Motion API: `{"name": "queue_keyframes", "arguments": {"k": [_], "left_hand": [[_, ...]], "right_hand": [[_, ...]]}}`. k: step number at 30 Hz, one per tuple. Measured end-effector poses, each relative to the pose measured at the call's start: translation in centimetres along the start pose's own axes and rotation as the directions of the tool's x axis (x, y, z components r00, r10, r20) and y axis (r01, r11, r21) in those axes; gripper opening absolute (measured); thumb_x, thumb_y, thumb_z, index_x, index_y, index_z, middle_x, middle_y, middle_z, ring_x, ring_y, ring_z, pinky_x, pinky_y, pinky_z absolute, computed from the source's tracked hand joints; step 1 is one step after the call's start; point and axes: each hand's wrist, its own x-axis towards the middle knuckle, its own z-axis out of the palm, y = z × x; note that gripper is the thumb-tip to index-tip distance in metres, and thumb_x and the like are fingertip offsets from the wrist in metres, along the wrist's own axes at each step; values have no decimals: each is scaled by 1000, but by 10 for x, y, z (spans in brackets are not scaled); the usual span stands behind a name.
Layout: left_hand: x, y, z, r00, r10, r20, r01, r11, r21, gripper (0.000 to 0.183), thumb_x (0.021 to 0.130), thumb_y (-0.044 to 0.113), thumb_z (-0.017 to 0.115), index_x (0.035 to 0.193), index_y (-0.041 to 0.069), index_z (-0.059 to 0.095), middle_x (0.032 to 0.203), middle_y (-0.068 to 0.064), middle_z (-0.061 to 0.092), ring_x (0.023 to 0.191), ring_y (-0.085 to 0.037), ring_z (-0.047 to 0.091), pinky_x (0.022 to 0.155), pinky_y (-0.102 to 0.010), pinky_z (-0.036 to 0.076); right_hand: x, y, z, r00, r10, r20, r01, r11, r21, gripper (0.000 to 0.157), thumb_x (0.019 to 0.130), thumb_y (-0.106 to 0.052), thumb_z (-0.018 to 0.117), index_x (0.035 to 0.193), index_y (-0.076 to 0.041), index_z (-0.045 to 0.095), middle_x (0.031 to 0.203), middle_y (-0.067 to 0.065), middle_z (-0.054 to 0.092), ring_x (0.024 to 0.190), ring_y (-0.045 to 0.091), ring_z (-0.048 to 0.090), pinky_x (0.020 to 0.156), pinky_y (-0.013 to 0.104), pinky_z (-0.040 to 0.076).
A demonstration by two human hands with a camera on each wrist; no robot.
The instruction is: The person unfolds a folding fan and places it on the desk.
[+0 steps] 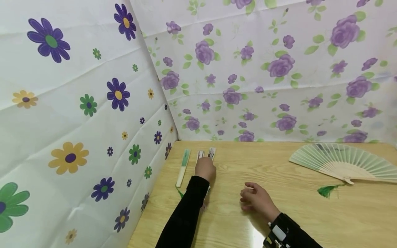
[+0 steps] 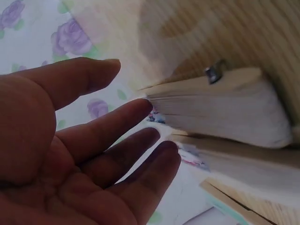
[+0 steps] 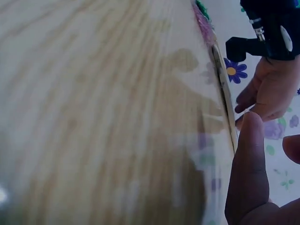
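Note:
Two folded fans with printed ends lie side by side, the middle fan and the right-hand fan. My left hand is over them and hides most of both. In the left wrist view its fingers are fairly straight, with the index fingertip at the printed end of one folded fan; whether it touches is unclear. The second folded fan lies alongside. Left of that hand is a folded green fan. My right hand hovers over the table, loosely bent and holding nothing.
A spread pale-green fan with a green tassel lies at the right. The wooden table meets a flowered sheet at the back and another sheet at the left. A pink tassel shows in the right wrist view.

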Motion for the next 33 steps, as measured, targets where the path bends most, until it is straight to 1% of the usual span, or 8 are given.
{"name": "queue_keyframes", "arguments": {"k": [4, 12, 15, 18, 20, 23, 28, 33], "left_hand": [[-32, 36, -41, 1000, 14, -13, -13, 1000, 5, 36, 108, 3, 68, 72, 5, 74, 67, -12, 70, 60, -22, 62, 61, -35, 55], [-11, 9, 8, 984, 55, -170, -37, 993, 111, 36, 98, 4, 74, 64, 13, 69, 66, -6, 71, 62, -25, 71, 55, -47, 63], [-17, 8, 3, 988, 56, -147, -57, 998, 1, 54, 98, 4, 80, 59, 19, 47, 57, 2, 53, 56, -15, 54, 54, -36, 52], [-33, 18, -18, 999, -24, -42, 16, 985, -174, 41, 95, 8, 92, 77, 15, 56, 67, 0, 52, 62, -18, 51, 58, -36, 51], [-43, 26, -34, 996, -77, 51, 89, 952, -293, 32, 93, 11, 97, 102, 5, 66, 81, -8, 64, 72, -24, 61, 66, -39, 58], [-57, 38, -54, 980, -113, 163, 167, 916, -366, 67, 93, 12, 97, 146, -8, 61, 121, -27, 75, 101, -41, 74, 87, -52, 69], [-66, 44, -61, 952, -40, 303, 194, 845, -499, 44, 106, 15, 84, 142, -4, 67, 121, -26, 77, 100, -40, 77, 87, -49, 68], [-69, 65, -69, 926, 99, 363, 231, 612, -756, 18, 114, 13, 72, 124, 0, 64, 107, -18, 75, 92, -27, 77, 89, -50, 73]], "right_hand": [[-3, 6, 1, 999, 34, 4, -34, 999, 11, 67, 110, -9, 66, 169, 8, 38, 153, 34, 62, 110, 22, 77, 82, 40, 77], [-2, 11, 1, 999, 50, -6, -50, 998, 27, 68, 108, -7, 67, 169, 6, 39, 148, 29, 65, 110, 23, 77, 83, 41, 77], [-2, 10, 2, 999, 44, -17, -44, 999, 32, 68, 108, -6, 67, 169, 6, 40, 146, 29, 67, 109, 22, 78, 85, 42, 77], [-2, 9, 3, 999, 48, -19, -47, 998, 35, 67, 108, -5, 65, 169, 6, 40, 145, 29, 68, 108, 22, 78, 87, 42, 77], [-2, 9, 3, 999, 47, -20, -46, 998, 42, 66, 109, -4, 64, 168, 7, 39, 145, 29, 69, 108, 22, 78, 88, 41, 77], [-2, 9, 3, 999, 41, -21, -40, 998, 50, 65, 109, -5, 64, 168, 8, 39, 144, 29, 69, 107, 22, 78, 88, 40, 76], [-1, 6, -4, 1000, 9, -18, -9, 1000, 9, 63, 114, -11, 63, 168, 9, 40, 146, 32, 69, 108, 21, 80, 89, 38, 76], [-1, -6, -10, 994, -91, -66, 88, 995, -35, 60, 120, -24, 60, 167, 11, 44, 157, 36, 63, 136, 40, 75, 114, 42, 70]]}}
